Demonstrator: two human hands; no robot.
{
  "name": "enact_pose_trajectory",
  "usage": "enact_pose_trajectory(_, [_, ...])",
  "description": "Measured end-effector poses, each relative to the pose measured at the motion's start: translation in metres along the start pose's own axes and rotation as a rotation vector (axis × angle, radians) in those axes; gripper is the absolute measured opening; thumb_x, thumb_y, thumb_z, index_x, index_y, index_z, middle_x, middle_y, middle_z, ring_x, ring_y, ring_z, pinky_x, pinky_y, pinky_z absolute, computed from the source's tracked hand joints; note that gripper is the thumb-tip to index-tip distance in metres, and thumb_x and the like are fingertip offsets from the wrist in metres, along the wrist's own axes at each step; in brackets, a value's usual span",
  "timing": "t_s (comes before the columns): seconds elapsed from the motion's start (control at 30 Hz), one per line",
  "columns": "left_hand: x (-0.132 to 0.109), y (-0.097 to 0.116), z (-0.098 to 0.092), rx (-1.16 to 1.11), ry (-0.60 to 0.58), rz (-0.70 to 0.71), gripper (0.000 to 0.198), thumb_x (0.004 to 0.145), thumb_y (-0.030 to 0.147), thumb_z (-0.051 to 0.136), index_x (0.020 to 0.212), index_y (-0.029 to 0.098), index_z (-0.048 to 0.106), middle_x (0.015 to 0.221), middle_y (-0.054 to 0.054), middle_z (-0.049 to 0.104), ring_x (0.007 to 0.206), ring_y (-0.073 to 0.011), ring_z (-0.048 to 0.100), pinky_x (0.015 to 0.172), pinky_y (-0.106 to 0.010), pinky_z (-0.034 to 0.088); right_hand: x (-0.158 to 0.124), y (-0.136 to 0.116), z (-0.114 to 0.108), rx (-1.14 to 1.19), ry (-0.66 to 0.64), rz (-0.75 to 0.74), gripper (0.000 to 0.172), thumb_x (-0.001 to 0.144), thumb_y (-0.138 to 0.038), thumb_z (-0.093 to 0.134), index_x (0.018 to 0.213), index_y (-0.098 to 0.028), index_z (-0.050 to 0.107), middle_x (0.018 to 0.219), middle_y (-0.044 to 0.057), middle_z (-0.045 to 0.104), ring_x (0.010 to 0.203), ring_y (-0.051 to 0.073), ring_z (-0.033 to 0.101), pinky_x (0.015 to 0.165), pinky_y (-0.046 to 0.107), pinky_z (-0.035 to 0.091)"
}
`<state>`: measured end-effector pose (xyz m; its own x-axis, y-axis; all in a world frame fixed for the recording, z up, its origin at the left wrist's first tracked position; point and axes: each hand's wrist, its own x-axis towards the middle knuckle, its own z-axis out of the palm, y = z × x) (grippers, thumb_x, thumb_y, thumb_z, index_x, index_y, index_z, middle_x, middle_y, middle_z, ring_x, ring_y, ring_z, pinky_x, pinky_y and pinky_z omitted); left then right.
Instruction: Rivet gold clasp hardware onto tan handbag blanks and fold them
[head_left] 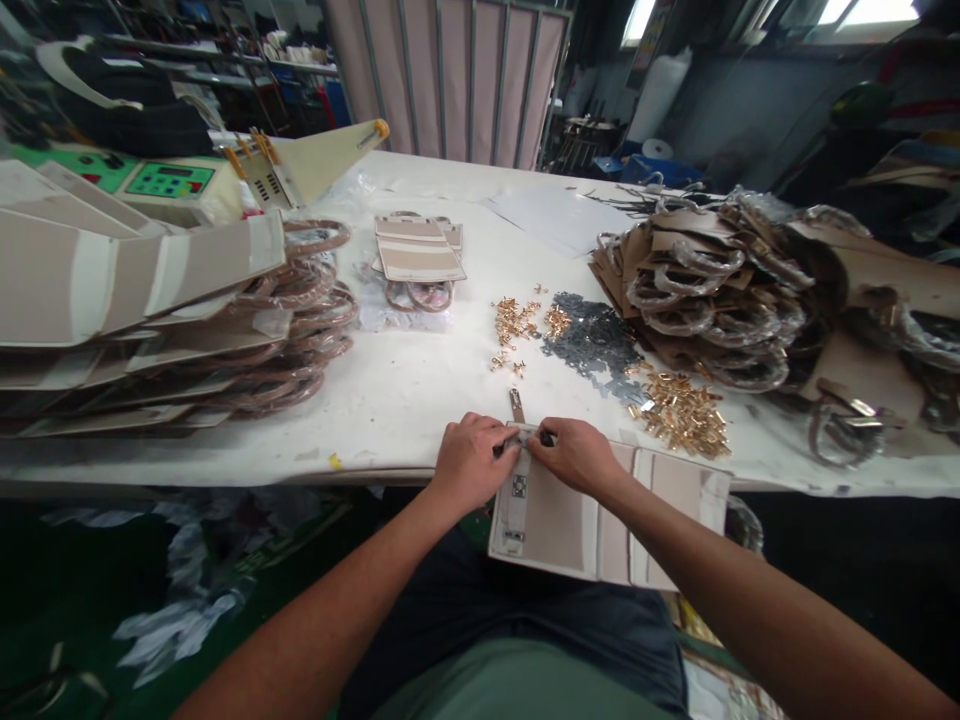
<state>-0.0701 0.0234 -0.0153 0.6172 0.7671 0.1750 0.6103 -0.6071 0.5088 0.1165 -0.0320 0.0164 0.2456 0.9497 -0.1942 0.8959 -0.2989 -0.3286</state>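
Note:
A beige bag panel with pale fold bands lies tilted over the table's front edge, above my lap. My left hand is closed at the panel's upper left corner, its fingertips pinched at the edge. Opposite it, my right hand pinches the same edge, its fingertips nearly meeting the left ones. Dark bits show at both hands' fingertips; what they are is unclear. A small strap with a metal end sticks out beyond the panel's edge. Metal plates sit along the panel's left strip.
Gold hardware and flat grey metal pieces lie loose ahead to the right. Stacked bag pieces with wrapped handles stand at right. More beige panels are piled at left, and a smaller stack lies mid-table.

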Motion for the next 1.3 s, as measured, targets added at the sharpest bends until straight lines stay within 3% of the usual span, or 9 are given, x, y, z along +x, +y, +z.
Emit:
enact_pose_trajectory(0.23, [0.011,-0.002,0.004,-0.029,-0.033,-0.016,0.029,0.094,0.031,0.074,0.122,0.031,0.079,0.110,-0.002,0.079,0.104,-0.0260,0.067,0.088,-0.039,0.052,0.000,0.001,0.000,0.001,0.004,-0.012,0.027,0.094,-0.044,0.060,0.083,-0.024,0.073,0.087,0.006,0.078,0.079,0.021,0.065,0.063,0.030,0.030])
enact_pose_trajectory(0.43, [0.013,0.000,0.010,-0.128,0.028,-0.012,0.017,0.093,0.024,0.074,0.103,0.035,0.084,0.101,0.000,0.075,0.097,-0.0194,0.069,0.086,-0.031,0.052,0.006,0.007,-0.002,0.101,-0.036,-0.023,0.026,0.092,-0.042,0.062,0.080,-0.023,0.074,0.080,0.005,0.075,0.075,0.019,0.063,0.064,0.028,0.035])
enact_pose_trajectory(0.67, [0.015,-0.002,0.012,-0.128,0.012,-0.008,0.015,0.092,0.025,0.076,0.101,0.033,0.084,0.102,0.001,0.075,0.099,-0.0192,0.070,0.087,-0.031,0.053,0.008,0.019,-0.017,0.383,-0.160,-0.084,0.019,0.085,-0.027,0.064,0.084,-0.019,0.081,0.075,0.001,0.075,0.074,0.017,0.064,0.069,0.025,0.043])
enact_pose_trajectory(1.07, [0.019,-0.003,0.009,-0.129,-0.010,-0.013,0.015,0.091,0.024,0.076,0.102,0.032,0.083,0.103,0.001,0.076,0.097,-0.0184,0.071,0.088,-0.030,0.054,0.011,0.024,-0.007,0.392,-0.117,-0.064,0.021,0.084,-0.032,0.064,0.082,-0.020,0.080,0.070,0.000,0.072,0.071,0.017,0.061,0.066,0.026,0.041])
enact_pose_trajectory(1.3, [0.021,-0.002,0.011,-0.156,-0.015,-0.024,0.017,0.091,0.022,0.076,0.102,0.032,0.084,0.102,0.001,0.077,0.097,-0.0193,0.071,0.090,-0.032,0.054,0.016,0.022,-0.014,0.411,-0.185,-0.024,0.021,0.081,-0.032,0.063,0.080,-0.019,0.080,0.062,-0.002,0.064,0.065,0.016,0.056,0.062,0.026,0.039])
